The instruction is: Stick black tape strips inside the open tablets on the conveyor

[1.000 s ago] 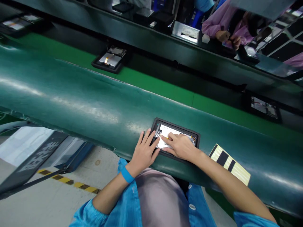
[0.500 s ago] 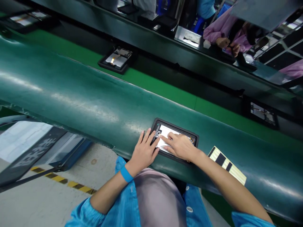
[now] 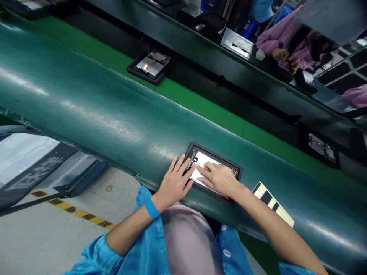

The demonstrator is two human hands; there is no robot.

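An opened tablet-like device, with a bright silvery-white panel [image 3: 204, 157] and small circuit parts at both ends, lies in a black tray [image 3: 240, 172] on the green bench in front of me. My left hand [image 3: 174, 184] rests flat over the tray's left end, fingers stretched out. My right hand [image 3: 222, 178] lies over the panel, its index finger extended and touching near the panel's left end, the other fingers partly bent. Whatever is under that fingertip is hidden. Beside my right forearm is a pale yellow sheet [image 3: 282, 213] with black strips on it.
Beyond the rounded green bench edge [image 3: 100, 110] runs a green and black line carrying similar devices in trays [image 3: 151, 67], [image 3: 322, 148]. Across it, a person in pink sleeves [image 3: 276, 38] works with both hands. A grey-blue cart [image 3: 83, 172] stands at lower left.
The view has shifted slightly, so the far trays and line appear lower and farther right. Both hands keep nearly the same place on the device.
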